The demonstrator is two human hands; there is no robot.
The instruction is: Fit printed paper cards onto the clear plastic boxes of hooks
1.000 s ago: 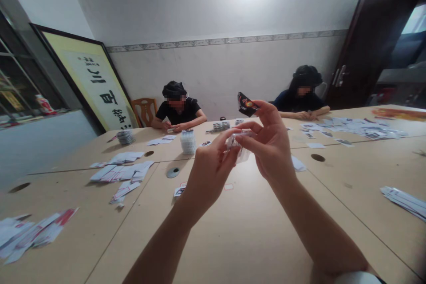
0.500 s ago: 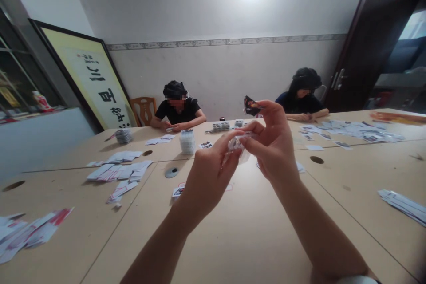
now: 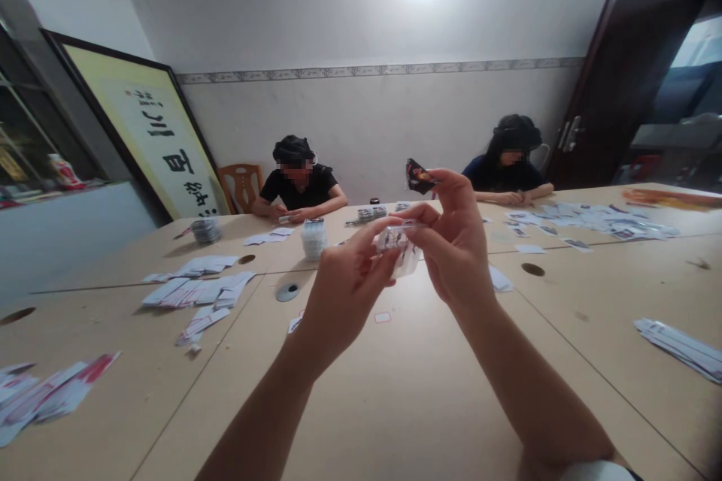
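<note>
Between my hands, raised over the table, is a small clear plastic box [image 3: 407, 261] with dark marks showing through it. My left hand [image 3: 347, 282] grips its left side, thumb in front and fingers behind. On the other side my right hand [image 3: 459, 240] has its thumb against the box near the top edge. A dark printed card [image 3: 418, 176] with orange markings sticks out above, at the bent upper fingers of that same hand. Fingers hide parts of the box and the lower end of the card.
Past my left hand stands a stack of clear boxes [image 3: 314, 239]. White paper slips [image 3: 195, 291] lie at the left, more papers [image 3: 603, 222] at the far right, and a strip bundle [image 3: 677, 349] nearer. Two people sit across the table [image 3: 429, 398]. Cable holes [image 3: 533, 269] pierce its top.
The box has tilted and now shows more of its clear face between my fingers. My hands, with the box and card, appear slightly further left; the whole view has shifted a little too.
</note>
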